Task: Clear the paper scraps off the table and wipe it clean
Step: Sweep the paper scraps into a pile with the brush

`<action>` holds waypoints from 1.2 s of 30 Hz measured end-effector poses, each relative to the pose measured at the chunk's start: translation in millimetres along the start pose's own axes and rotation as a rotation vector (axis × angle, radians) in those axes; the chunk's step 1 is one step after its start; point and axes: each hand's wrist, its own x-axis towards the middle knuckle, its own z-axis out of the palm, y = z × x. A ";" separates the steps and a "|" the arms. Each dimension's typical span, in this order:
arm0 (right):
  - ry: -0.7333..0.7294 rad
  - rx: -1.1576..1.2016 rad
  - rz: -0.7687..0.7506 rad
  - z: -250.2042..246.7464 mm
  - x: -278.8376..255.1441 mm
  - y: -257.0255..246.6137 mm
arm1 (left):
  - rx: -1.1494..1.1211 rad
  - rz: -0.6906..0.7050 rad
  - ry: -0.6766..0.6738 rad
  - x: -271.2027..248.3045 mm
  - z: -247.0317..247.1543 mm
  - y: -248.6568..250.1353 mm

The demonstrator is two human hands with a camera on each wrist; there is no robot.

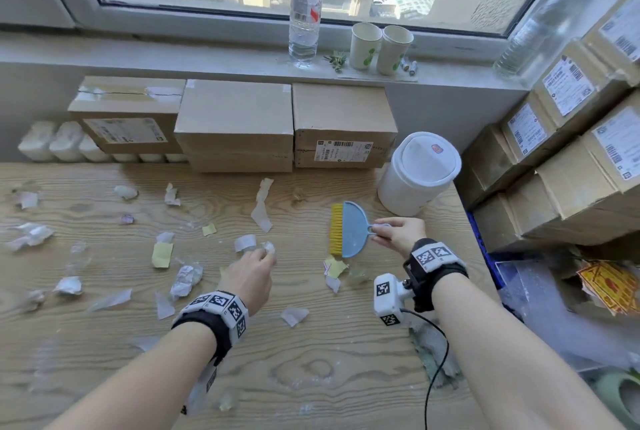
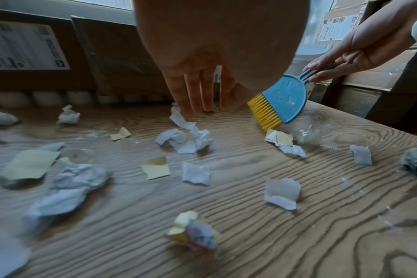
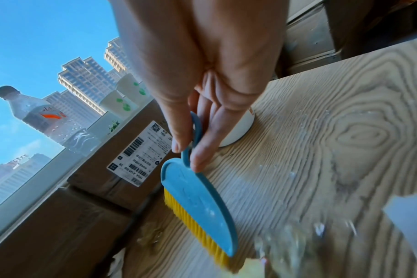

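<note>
Several torn and crumpled paper scraps, white (image 1: 187,279) and yellow (image 1: 162,255), lie scattered over the wooden table (image 1: 311,360). My right hand (image 1: 379,229) pinches the loop handle of a small blue brush (image 1: 349,230) with yellow bristles, whose bristle edge rests on the table beside a yellow scrap (image 2: 280,139). The brush (image 3: 198,203) and the pinching right hand (image 3: 188,156) fill the right wrist view. My left hand (image 1: 265,255) hovers over the table's middle with straight fingers (image 2: 195,94) pointing down and holding nothing, close to a small white crumpled scrap (image 1: 268,248).
A white lidded bin (image 1: 415,173) stands at the back right of the table. Cardboard boxes (image 1: 235,125) line the back edge, and more boxes (image 1: 571,152) are stacked on the right. A grey-green cloth (image 1: 433,350) lies under my right forearm. A bottle (image 1: 306,7) and paper cups (image 1: 381,45) stand on the sill.
</note>
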 end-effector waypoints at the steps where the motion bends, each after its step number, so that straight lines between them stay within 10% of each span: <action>1: 0.013 0.008 0.003 6.9 -7.1 -0.5 | -0.001 0.011 0.001 -5.4 -3.2 -8.1; 19: -0.076 0.106 -0.005 183.9 -82.7 30.3 | 0.001 0.043 -0.007 -78.3 -18.1 -142.8; 36: -0.512 -0.013 0.153 379.3 -100.2 11.7 | 0.018 -0.394 0.046 -147.3 -59.4 -316.6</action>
